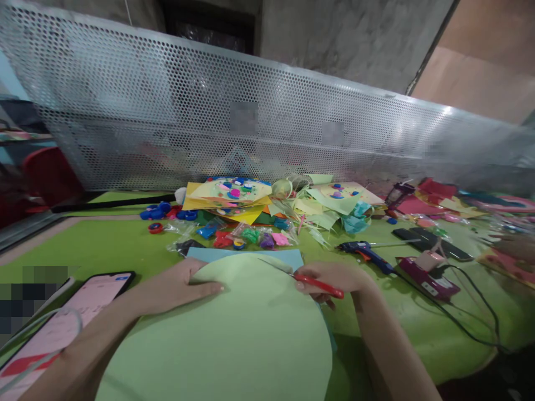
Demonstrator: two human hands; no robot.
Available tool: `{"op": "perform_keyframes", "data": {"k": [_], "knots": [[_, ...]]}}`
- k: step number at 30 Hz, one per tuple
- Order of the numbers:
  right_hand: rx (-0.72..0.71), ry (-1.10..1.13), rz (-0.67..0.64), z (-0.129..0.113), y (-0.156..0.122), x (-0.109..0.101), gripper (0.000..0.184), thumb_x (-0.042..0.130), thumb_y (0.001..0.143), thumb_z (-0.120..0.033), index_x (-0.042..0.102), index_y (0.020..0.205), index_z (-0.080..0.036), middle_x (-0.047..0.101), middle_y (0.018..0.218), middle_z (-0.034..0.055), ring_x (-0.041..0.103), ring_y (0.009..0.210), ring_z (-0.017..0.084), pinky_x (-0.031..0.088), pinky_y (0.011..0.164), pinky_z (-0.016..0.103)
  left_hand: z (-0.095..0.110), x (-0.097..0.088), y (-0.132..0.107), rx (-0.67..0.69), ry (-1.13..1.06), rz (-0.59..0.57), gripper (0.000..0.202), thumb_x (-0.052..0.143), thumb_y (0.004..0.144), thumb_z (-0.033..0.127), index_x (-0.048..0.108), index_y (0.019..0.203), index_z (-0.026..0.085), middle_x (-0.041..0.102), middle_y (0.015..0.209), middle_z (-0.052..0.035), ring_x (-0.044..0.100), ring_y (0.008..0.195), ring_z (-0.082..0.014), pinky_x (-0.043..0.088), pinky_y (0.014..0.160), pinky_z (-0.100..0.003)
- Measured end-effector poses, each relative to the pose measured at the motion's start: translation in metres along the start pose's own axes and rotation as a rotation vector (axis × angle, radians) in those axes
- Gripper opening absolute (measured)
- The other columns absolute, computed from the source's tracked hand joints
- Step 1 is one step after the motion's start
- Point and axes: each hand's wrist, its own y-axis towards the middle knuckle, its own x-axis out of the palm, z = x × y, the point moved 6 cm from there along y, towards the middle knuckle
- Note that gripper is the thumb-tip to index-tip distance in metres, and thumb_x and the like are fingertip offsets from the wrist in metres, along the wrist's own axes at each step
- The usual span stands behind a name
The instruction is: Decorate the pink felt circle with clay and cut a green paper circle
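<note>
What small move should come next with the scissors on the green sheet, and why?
Probably the left hand should turn the green sheet slightly toward the scissors, held in the right hand. The blades lie at the sheet's curved upper edge, and the left hand pins that edge beside them.

Perforated metal screen (267,128) runs from 9 to 3 o'clock, shiny, with glare patches. Grey concrete wall (343,39) above it at 12 o'clock, dark opening (209,22) at 11. Tan wall panel (485,61) at 2 o'clock. Pale blue wall strip (10,78) at 9 o'clock, a red rounded shape (45,172) below it, too blurred to identify. Table with green cover (104,239) fills 4 to 8 o'clock. Flat indoor light.
</note>
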Motion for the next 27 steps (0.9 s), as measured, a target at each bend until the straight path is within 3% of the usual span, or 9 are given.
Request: {"op": "perform_keyframes", "data": {"k": [3, 9, 17, 23, 27], "knots": [[0.033, -0.010, -0.003, 0.0011, -0.0016, -0.0012, 0.043, 0.058, 0.073, -0.059, 0.043, 0.061, -0.020, 0.035, 0.050, -0.0089, 0.031, 0.037, 0.004, 0.021, 0.028, 0.015, 0.0036, 0.0049, -0.0014, 0.002, 0.021, -0.094, 0.035, 0.056, 0.073, 0.054, 0.070, 0.081, 0.023, 0.069, 0.073, 0.0023, 0.064, 0.072, -0.0221, 0.047, 0.061, -0.024], [0.059, -0.088, -0.107, 0.0034, 0.0022, 0.0045, 0.047, 0.055, 0.074, -0.062, 0.041, 0.061, -0.020, 0.040, 0.049, -0.0079, 0.033, 0.038, 0.004, 0.025, 0.029, 0.014, -0.0007, 0.0047, -0.0020, -0.068, 0.126, -0.064, 0.049, 0.059, 0.066, 0.062, 0.067, 0.088, 0.019, 0.067, 0.094, -0.0045, 0.062, 0.089, -0.0282, 0.047, 0.074, -0.030], [0.056, -0.097, -0.140, 0.0084, 0.0026, 0.0015, 0.042, 0.053, 0.078, -0.058, 0.051, 0.069, -0.017, 0.038, 0.048, -0.0090, 0.032, 0.037, 0.003, 0.025, 0.029, 0.012, 0.0035, 0.0069, -0.0035, -0.056, 0.125, -0.158, 0.048, 0.053, 0.069, 0.064, 0.066, 0.085, 0.021, 0.069, 0.087, -0.0016, 0.063, 0.087, -0.0271, 0.048, 0.072, -0.029], [-0.010, -0.106, -0.148, 0.0064, 0.0069, 0.0062, 0.043, 0.052, 0.079, -0.059, 0.043, 0.065, -0.019, 0.040, 0.051, -0.0081, 0.035, 0.039, 0.004, 0.029, 0.030, 0.013, 0.0002, 0.0052, -0.0015, -0.075, 0.102, -0.105, 0.045, 0.061, 0.064, 0.062, 0.067, 0.084, 0.023, 0.069, 0.092, -0.0041, 0.063, 0.089, -0.0296, 0.049, 0.074, -0.032], [-0.023, -0.039, -0.162, 0.0045, 0.0065, 0.0087, 0.042, 0.052, 0.079, -0.058, 0.041, 0.064, -0.020, 0.037, 0.050, -0.0095, 0.034, 0.037, 0.003, 0.025, 0.029, 0.013, 0.0022, 0.0072, -0.0025, -0.043, 0.010, -0.133, 0.034, 0.064, 0.064, 0.057, 0.070, 0.075, 0.026, 0.070, 0.081, -0.0003, 0.065, 0.082, -0.0276, 0.049, 0.067, -0.029]]}}
